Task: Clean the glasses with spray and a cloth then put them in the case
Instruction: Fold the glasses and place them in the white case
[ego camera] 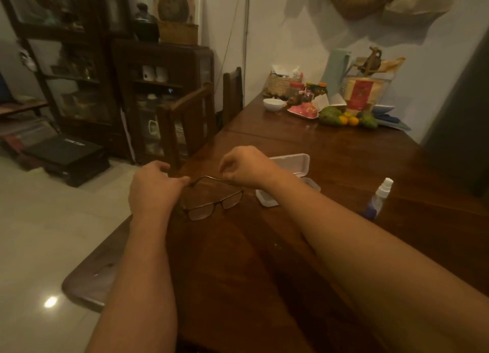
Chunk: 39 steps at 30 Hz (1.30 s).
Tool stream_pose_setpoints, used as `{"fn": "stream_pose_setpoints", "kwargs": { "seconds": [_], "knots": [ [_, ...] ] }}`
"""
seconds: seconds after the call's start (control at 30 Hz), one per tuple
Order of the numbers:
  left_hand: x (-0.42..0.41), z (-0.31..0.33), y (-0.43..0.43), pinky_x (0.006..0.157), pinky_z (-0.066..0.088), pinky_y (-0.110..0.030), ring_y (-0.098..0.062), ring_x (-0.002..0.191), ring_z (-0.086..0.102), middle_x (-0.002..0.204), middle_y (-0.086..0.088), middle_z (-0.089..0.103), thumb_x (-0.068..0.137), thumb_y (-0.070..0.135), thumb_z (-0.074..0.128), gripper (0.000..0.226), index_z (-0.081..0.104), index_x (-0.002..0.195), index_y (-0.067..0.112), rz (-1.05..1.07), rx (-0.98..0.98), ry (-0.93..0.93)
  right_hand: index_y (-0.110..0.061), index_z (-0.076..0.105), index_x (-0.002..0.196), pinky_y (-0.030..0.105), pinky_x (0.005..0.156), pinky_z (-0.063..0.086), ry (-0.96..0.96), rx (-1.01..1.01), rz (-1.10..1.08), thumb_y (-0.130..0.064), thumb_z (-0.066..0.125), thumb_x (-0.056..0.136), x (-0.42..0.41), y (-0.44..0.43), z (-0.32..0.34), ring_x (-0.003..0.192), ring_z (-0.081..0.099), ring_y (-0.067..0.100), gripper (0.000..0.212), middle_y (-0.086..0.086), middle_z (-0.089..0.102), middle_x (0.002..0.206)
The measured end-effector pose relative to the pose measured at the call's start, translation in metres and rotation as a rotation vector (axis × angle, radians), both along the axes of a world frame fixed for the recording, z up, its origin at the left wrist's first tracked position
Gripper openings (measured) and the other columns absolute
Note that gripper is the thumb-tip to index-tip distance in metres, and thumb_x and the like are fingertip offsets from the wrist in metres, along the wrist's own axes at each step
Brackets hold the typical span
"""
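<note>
Two hands were on the glasses [211, 204], and they were ours. Our left hand [156, 186] had its fingers [185, 179] curled and pinching the tip of one thin arm. Our right hand [246, 167] pinched the other thin arm from above. The glasses hung low over the tabletop [330, 146], just in front of us, with the lenses facing us. We could not tell if they touched the wood.

We think the step was getting the glasses ready, either to clean or to fold. To do it well, we should hold only the thin arms and keep our fingers off the lenses. We should move slowly and not bend the frame.

The case [293, 162] lay open just past our right hand. It was see-through, and we saw nothing inside it. The spray bottle [381, 194] lay near it on the right. We saw no cloth.

Far down the tabletop, a woven basket [277, 84] held small things. A white bowl [274, 104] sat near it, and we could not see what was in it.
</note>
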<state>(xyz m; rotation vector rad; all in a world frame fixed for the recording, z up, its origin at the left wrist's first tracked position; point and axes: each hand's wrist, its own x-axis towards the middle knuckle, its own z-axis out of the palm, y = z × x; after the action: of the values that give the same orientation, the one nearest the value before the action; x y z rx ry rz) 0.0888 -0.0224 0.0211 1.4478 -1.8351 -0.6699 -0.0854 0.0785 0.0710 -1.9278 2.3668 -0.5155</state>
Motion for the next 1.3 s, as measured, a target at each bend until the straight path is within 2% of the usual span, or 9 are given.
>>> {"fn": "stream_pose_setpoints", "kwargs": {
  "seconds": [0.13,0.37,0.6,0.77,0.9,1.0,1.1,1.2,1.3],
  "knots": [
    [0.001,-0.006,-0.006,0.088,0.056,-0.046,-0.032,0.106,0.066,0.119,-0.007,0.069,0.064,0.044,0.086,0.059,0.067,0.117,0.026,-0.045,0.062,-0.036,-0.016,0.063,0.132,0.032,0.096,0.049,0.071,0.115,-0.08,-0.017,0.071,0.089,0.013,-0.025,-0.011,0.122,0.059,0.026,0.044,0.007,0.061,0.136],
    [0.004,-0.013,-0.019,0.085,0.059,-0.044,-0.028,0.087,0.069,0.092,-0.006,0.072,0.076,0.026,0.08,0.021,0.073,0.096,0.023,-0.068,0.111,-0.016,-0.012,0.074,0.119,0.036,0.096,0.053,0.024,0.12,-0.137,-0.01,0.069,0.091,0.009,-0.024,-0.019,0.112,0.065,0.028,0.028,0.011,0.071,0.12],
    [0.001,-0.012,-0.015,0.076,0.056,-0.033,-0.025,0.086,0.068,0.088,-0.005,0.068,0.079,0.018,0.079,0.026,0.076,0.104,0.019,-0.055,-0.008,0.025,-0.014,0.079,0.104,0.009,0.064,0.05,-0.299,0.124,-0.025,-0.006,0.076,0.088,0.014,0.0,-0.02,0.083,0.067,0.009,0.018,0.006,0.076,0.097],
    [-0.004,-0.01,-0.009,0.076,0.06,-0.037,-0.018,0.074,0.063,0.08,0.003,0.062,0.079,0.018,0.08,0.019,0.075,0.096,0.022,-0.086,-0.037,0.028,-0.011,0.079,0.104,0.026,0.082,0.055,-0.381,0.144,0.009,-0.003,0.074,0.088,0.02,0.012,-0.018,0.087,0.068,0.012,0.019,0.009,0.077,0.098],
    [-0.005,-0.01,-0.008,0.069,0.058,-0.033,-0.012,0.069,0.06,0.076,0.006,0.061,0.08,0.019,0.081,0.018,0.076,0.097,0.021,-0.109,-0.013,0.028,-0.013,0.08,0.105,0.028,0.086,0.055,-0.376,0.151,0.007,-0.004,0.074,0.089,0.022,0.017,-0.019,0.096,0.07,0.016,0.019,0.007,0.077,0.101],
    [-0.006,-0.009,-0.005,0.063,0.054,-0.028,-0.012,0.071,0.064,0.078,0.004,0.067,0.08,0.02,0.081,0.015,0.077,0.094,0.022,-0.181,0.039,0.02,-0.015,0.079,0.104,0.019,0.074,0.053,-0.378,0.128,-0.015,-0.009,0.073,0.091,0.022,0.021,-0.022,0.091,0.069,0.013,0.016,0.005,0.077,0.099],
    [-0.006,-0.008,-0.003,0.083,0.059,-0.039,-0.019,0.087,0.068,0.089,-0.002,0.074,0.081,0.019,0.08,0.012,0.078,0.092,0.022,-0.299,0.053,-0.015,-0.022,0.079,0.102,0.017,0.067,0.05,-0.378,0.077,-0.043,-0.024,0.075,0.09,0.024,0.026,-0.025,0.088,0.069,0.007,0.013,0.0,0.076,0.1],
    [-0.008,-0.007,0.0,0.083,0.056,-0.036,-0.019,0.088,0.068,0.087,-0.002,0.074,0.086,0.017,0.075,0.009,0.079,0.091,0.023,-0.385,0.002,-0.066,-0.027,0.077,0.102,0.021,0.071,0.057,-0.424,0.09,-0.035,-0.035,0.085,0.079,0.027,0.031,-0.025,0.085,0.07,0.002,0.026,-0.009,0.076,0.097],
    [-0.009,-0.006,0.001,0.076,0.054,-0.033,-0.017,0.084,0.067,0.083,0.0,0.073,0.088,0.015,0.073,0.014,0.079,0.085,0.027,-0.42,-0.009,-0.093,-0.034,0.073,0.101,0.033,0.083,0.056,-0.18,0.081,-0.044,-0.047,0.085,0.071,0.031,0.035,-0.022,0.088,0.067,0.002,0.035,-0.016,0.073,0.095]
  ]
}}
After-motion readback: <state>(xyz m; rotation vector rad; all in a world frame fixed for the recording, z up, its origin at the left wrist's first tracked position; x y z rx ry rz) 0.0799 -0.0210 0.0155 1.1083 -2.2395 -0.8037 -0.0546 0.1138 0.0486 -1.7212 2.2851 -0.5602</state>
